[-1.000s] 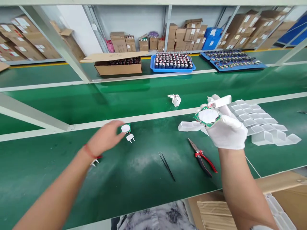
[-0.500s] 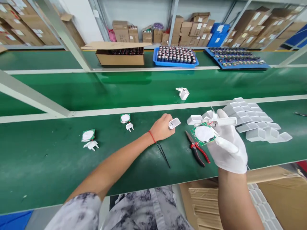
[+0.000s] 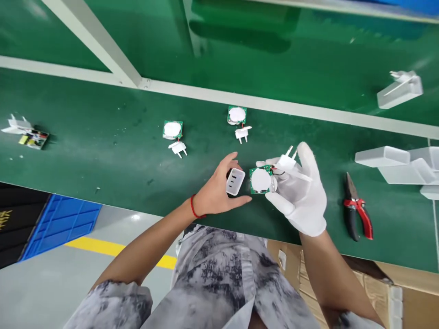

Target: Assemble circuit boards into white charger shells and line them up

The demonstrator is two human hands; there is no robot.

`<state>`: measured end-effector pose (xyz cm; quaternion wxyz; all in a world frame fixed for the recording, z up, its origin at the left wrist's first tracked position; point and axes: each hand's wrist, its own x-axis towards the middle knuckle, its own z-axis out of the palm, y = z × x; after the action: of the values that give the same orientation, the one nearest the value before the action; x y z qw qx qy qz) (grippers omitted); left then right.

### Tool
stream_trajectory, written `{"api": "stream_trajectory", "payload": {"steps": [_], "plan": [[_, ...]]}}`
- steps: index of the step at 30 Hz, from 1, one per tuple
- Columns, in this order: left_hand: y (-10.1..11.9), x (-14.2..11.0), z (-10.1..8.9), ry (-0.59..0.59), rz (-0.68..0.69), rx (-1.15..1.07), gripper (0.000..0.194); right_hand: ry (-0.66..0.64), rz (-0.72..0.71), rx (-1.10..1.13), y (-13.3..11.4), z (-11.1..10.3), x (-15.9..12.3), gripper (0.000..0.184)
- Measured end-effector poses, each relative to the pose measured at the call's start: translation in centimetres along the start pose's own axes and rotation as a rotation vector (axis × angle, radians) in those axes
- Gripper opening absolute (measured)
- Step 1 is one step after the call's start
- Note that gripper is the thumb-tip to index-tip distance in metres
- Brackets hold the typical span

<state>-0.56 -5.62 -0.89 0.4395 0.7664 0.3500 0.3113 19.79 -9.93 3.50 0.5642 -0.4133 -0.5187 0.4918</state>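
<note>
Circuit board (image 3: 261, 180) is pinched in gloved right hand (image 3: 303, 194); bare left hand (image 3: 214, 189), thumb spread, holds 3-slot white housing (image 3: 235, 182) just beside it. Yellow lettering (image 3: 4, 216) on black container (image 3: 18, 233) is illegible.

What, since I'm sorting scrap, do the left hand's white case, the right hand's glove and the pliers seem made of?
White case: probably smooth plastic, given its rounded, moulded rim.
Glove: likely matte fabric, from its soft folds.
Pliers: apparently dull metal nose, by its grey tone; smooth red-black grips, perhaps plastic.
</note>
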Motion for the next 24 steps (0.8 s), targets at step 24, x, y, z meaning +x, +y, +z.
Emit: {"api": "stream_trajectory", "payload": {"steps": [24], "plan": [[-2.1,1.6,-2.3,-0.194,0.106,0.067,0.053,-0.118,0.13,-0.378,-0.6,1.7,1.2,0.096]]}}
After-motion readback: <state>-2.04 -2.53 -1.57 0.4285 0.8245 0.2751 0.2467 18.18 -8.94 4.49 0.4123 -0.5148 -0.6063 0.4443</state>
